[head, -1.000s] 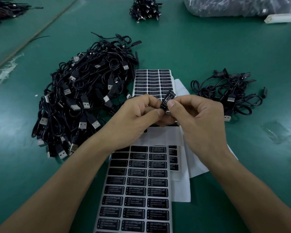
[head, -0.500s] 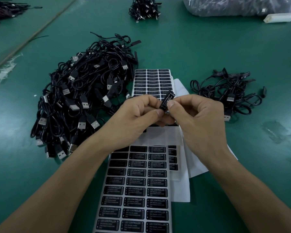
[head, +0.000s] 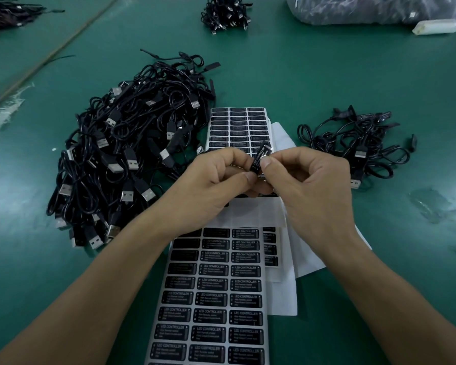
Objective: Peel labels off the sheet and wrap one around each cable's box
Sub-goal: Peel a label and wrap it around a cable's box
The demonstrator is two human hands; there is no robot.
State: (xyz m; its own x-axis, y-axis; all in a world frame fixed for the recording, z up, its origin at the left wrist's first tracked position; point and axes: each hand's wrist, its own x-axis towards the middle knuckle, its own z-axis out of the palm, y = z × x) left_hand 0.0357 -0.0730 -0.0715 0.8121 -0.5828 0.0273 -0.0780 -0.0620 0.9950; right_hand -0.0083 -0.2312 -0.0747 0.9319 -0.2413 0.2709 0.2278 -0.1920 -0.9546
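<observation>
On green mat [head: 313, 75]: big cable pile [head: 127, 154] left, small pile [head: 353, 146] right, label sheet [head: 216, 299] at near edge. Both left hand [head: 211, 185] and right hand [head: 313, 185] pinch the box [head: 259, 158] above centre. Plain mat stretches beyond the piles.

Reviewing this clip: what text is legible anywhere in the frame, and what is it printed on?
"LED CONTROLLER": labels on the near sheet.
"LED CONTROLLER": label on the held box.
Small lines beneath each heading: too blurred to read.
Far sheet: too small to read.
</observation>
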